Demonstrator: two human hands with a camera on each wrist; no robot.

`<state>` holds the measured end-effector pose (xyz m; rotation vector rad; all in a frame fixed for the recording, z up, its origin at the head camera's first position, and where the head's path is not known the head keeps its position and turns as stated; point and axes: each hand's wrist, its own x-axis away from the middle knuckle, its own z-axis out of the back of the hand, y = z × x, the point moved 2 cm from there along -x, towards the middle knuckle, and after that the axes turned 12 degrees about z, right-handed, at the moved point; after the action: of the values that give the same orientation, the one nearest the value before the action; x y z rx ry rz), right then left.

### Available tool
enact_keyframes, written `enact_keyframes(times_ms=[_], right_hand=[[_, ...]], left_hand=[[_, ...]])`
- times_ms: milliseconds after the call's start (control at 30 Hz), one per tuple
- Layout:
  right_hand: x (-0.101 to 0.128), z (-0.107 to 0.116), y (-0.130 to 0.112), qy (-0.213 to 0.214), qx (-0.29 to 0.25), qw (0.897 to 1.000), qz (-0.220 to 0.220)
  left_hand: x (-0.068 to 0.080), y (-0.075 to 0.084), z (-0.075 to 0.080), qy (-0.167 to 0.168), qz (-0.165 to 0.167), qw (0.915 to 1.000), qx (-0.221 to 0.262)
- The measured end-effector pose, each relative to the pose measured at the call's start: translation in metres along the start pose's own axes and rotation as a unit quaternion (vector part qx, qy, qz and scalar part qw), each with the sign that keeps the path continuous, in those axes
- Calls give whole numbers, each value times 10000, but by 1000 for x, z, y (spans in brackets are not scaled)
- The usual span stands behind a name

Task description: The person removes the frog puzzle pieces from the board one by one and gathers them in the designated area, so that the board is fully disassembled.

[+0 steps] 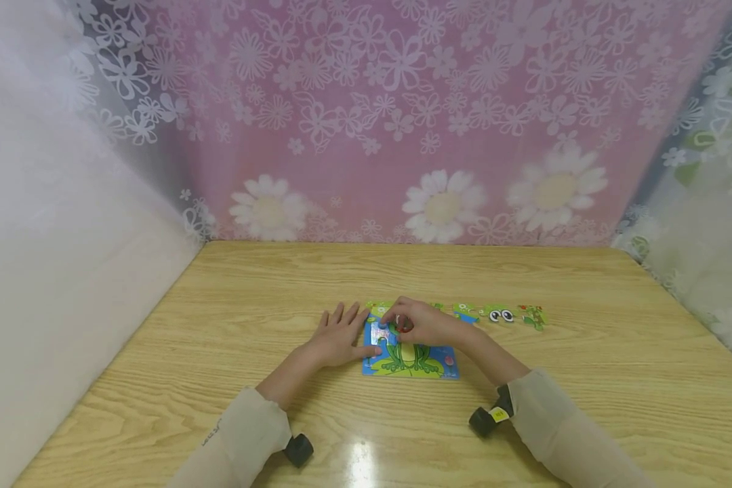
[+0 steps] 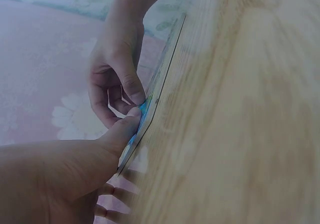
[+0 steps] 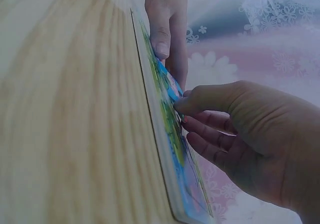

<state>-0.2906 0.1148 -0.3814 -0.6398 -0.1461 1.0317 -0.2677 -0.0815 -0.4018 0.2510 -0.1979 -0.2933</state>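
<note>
The frog puzzle [image 1: 410, 359] lies flat near the middle of the tabletop [image 1: 585, 379]. The left hand [image 1: 340, 337] rests beside its left edge, fingers straight and spread, thumb pressing the board's corner. The right hand [image 1: 423, 323] curls over the upper part of the board and pinches a piece [image 1: 404, 324] against it with fingertips and thumb.

The piece could sit crooked and jam if it is pressed before its tabs line up, and the board may slide if the left thumb eases. A sleeve could also brush the loose pieces [image 1: 503, 315] lined up just right of the hands.

The head view alone shows those loose pieces and the frog picture. The wrist views show the contact edge-on: the left thumb [image 2: 125, 126] on the board's rim, and the right fingertips [image 3: 187, 106] touching the board's face, which the head view hides under the knuckles.
</note>
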Motion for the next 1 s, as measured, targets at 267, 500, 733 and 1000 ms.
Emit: enact_keyframes(times_ms=[267,500,733,1000], right_hand=[[-1,-1,0,37,2,9999,119],[-2,-1,1,52,21,9998,194],[-3,-1,2,166,-69,9998,111],[1,2,3,341,-32,9994,71]], left_hand=[[0,0,1,-34,84,10000,6],[0,-2,1,-45,85,10000,0],[2,-2,3,-44,95,9999,35],[2,1,3,-75,10,9999,82]])
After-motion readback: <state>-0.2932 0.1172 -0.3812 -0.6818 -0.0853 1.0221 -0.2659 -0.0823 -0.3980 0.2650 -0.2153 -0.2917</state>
